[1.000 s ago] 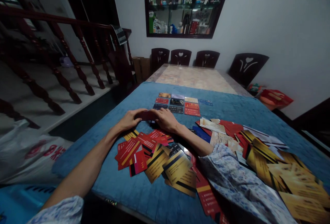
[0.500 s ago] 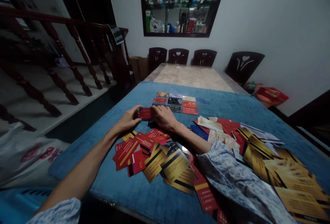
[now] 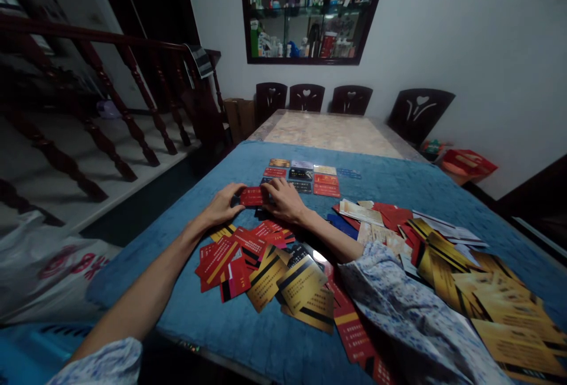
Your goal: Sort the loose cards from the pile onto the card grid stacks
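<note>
A red card is held between both my hands over the blue cloth. My left hand pinches its left end. Fingers of my right hand close on its right end. Just beyond lie cards set out in neat rows, red, dark and pale. Under and behind my wrists spreads a loose heap of red and gold cards.
More gold, red and white cards are scattered at the right. The bare table top runs on behind the cloth, with several dark chairs round it. A stair railing is at the left, a wall cabinet behind.
Both hands have lifted the red card's face into view and shifted it slightly toward the rows. The view has shifted a little.
</note>
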The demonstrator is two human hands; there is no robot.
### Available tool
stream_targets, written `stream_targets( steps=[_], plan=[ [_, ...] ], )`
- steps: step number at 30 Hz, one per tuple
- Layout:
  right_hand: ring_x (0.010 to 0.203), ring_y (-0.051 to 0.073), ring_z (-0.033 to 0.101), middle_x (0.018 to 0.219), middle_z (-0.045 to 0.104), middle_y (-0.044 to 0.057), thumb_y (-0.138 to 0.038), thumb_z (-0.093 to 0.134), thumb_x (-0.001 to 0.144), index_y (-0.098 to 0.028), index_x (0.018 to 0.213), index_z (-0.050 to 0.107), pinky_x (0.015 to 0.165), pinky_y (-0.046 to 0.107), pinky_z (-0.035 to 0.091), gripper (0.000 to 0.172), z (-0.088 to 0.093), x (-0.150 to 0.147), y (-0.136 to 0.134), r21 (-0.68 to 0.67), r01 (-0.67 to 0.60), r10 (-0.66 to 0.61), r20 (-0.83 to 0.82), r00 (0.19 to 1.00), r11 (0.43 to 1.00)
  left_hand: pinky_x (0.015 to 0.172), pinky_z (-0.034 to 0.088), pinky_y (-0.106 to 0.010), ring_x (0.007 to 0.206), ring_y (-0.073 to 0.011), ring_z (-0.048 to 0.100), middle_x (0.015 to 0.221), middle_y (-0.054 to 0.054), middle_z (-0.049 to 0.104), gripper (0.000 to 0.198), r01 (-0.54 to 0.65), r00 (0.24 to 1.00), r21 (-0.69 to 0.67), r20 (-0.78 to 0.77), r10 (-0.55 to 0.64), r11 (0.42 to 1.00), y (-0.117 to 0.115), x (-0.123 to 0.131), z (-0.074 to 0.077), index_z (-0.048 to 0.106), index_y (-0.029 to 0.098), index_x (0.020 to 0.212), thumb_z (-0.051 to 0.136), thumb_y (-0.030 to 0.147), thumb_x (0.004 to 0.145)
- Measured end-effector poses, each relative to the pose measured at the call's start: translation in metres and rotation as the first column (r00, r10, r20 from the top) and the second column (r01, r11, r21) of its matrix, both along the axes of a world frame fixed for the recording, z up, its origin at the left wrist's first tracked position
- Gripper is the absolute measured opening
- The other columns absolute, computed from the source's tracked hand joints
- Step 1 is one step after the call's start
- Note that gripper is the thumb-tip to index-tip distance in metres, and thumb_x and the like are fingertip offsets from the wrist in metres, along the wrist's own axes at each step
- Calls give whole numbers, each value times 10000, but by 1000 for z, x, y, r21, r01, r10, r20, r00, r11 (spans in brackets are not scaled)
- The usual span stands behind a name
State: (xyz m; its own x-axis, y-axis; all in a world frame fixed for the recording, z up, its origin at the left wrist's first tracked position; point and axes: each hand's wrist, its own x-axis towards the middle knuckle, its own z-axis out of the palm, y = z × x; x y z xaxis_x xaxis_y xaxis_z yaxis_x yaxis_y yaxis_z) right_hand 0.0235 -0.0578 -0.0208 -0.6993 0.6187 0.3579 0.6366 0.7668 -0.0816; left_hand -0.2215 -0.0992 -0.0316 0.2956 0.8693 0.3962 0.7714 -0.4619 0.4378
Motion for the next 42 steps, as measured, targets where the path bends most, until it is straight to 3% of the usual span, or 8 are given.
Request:
stream_targets(
  steps=[9,16,26,32,42],
  plan=[
    [1227,330,463,1353,573,176,-405,668,891,-157,1367,548,918,438,447,550,18,4,0,-31,35,-31,122,992,999,1058,477,-460,1141,-285,577,1190,-106,586,449,31,997,14,-66,-30,999,5,3,6,606,175,1239,673,300,813],
    [1241,326,455,1361,563,167,-448,633,907,-174,1378,546,930,437,440,551,39,25,-4,-76,92,-75,201,977,993,1063,443,-489,1154,-307,535,1212,-113,598,439,34,972,-21,-231,-38,999,14,22,21,615,194,1253,655,285,825],
    [1193,317,500,1269,610,154,-410,641,883,-165,1333,590,905,408,430,515,42,72,0,-115,173,-152,171,973,978,988,440,-532,1208,-343,489,1286,-130,581,435,14,915,-54,-401,-34,998,27,82,38,612,196,1256,642,286,832],
    [1134,291,547,1165,661,114,-399,665,853,-202,1106,678,870,352,418,320,42,104,10,-129,219,-195,180,964,967,1006,411,-555,1263,-360,450,1312,-155,574,450,42,877,-57,-476,-64,998,39,120,44,608,176,1274,656,301,844],
    [1029,270,590,1136,725,81,-379,679,814,-207,1061,686,751,294,375,301,36,146,35,-181,317,-287,172,942,931,1033,377,-610,1291,-394,420,1275,-166,582,397,44,872,-91,-482,-83,995,58,173,52,657,176,1218,642,293,840]
  ],
)
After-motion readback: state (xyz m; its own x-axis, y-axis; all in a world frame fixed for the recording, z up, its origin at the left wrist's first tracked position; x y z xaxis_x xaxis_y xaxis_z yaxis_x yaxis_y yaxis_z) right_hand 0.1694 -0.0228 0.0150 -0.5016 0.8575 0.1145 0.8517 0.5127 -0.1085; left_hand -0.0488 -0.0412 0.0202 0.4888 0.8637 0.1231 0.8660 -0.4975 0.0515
